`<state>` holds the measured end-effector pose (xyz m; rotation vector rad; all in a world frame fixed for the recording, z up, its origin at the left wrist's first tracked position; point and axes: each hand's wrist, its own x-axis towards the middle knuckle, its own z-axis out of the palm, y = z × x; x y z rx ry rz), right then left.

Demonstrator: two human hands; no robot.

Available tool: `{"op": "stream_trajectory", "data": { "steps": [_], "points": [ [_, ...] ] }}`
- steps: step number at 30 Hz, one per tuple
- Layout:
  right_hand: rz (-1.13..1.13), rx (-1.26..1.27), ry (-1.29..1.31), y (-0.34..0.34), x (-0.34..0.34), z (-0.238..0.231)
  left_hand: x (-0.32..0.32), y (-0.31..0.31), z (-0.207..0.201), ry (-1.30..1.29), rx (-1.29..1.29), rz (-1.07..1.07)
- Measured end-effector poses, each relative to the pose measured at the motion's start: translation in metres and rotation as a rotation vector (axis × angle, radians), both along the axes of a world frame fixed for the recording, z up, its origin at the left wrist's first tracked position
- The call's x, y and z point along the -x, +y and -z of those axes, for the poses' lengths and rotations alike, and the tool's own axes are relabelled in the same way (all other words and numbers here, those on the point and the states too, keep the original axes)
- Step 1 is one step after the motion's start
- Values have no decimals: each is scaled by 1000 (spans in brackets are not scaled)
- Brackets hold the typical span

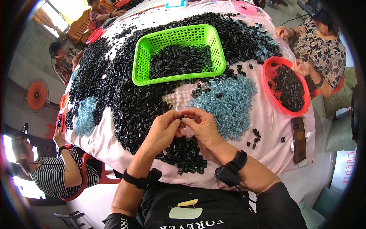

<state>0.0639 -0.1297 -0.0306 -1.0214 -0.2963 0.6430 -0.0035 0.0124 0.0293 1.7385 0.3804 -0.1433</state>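
My left hand (162,128) and my right hand (201,128) meet above the near side of the table. Fingertips of both are pinched round one small black plastic piece (181,117), largely covered by the fingers. Just under my wrists lies a small heap of black plastic pieces (187,157). A much larger spread of the same black pieces (137,114) reaches from my left hand to the far side. To the right of my right hand is a pile of tiny clear blue parts (228,108), whose exact kind I cannot make out.
A green plastic basket (179,78) with black pieces stands in the middle. At the right are a red basin (281,60) of black pieces, a phone (299,139) and a co-worker's hand (303,68). Other people sit round the pink-covered table (263,168).
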Motion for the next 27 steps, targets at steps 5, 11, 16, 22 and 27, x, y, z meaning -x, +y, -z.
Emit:
{"op": "stream_trajectory", "data": {
  "steps": [5,11,16,22,27],
  "points": [
    [10,10,-15,2,1,11,0,-2,3,-37,53,-11],
    [38,42,-63,5,0,9,-1,0,0,-12,56,-133],
    [138,-28,-26,7,-3,13,1,7,2,-32,42,-84],
    [107,116,-75,3,-3,11,4,12,-4,-29,134,-136],
    [105,93,-98,6,-3,22,3,13,-3,-64,11,-88]
  ]
}}
